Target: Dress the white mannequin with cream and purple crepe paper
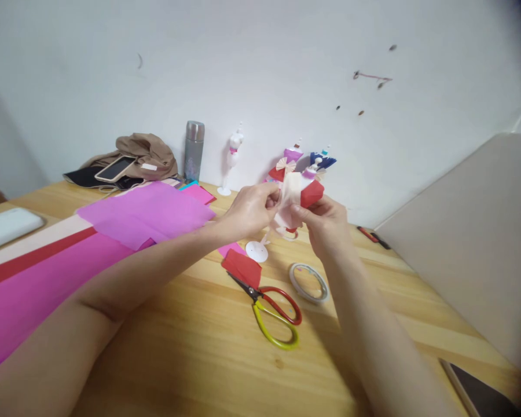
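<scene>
My left hand point(252, 207) is closed, its fingertips pinching a strip of thin pale pink paper point(290, 190). From the other side, my right hand point(330, 223) pinches the same strip, thumb in front. The strip lies against a small dress form dressed in red paper point(312, 194); its round white base point(256, 251) shows below, slightly tilted. My hands hide most of the form's body. Below them on the table lie a red paper piece point(242, 267), scissors with red and yellow handles point(278, 317) and a roll of tape point(309, 283).
Along the wall stand a grey bottle point(194, 152), a bare white dress form point(232, 159) and two dressed forms. Large pink and purple paper sheets point(147, 211) cover the left side. A phone point(116, 168) rests by a brown cloth point(145, 152); another phone point(481, 394) lies front right.
</scene>
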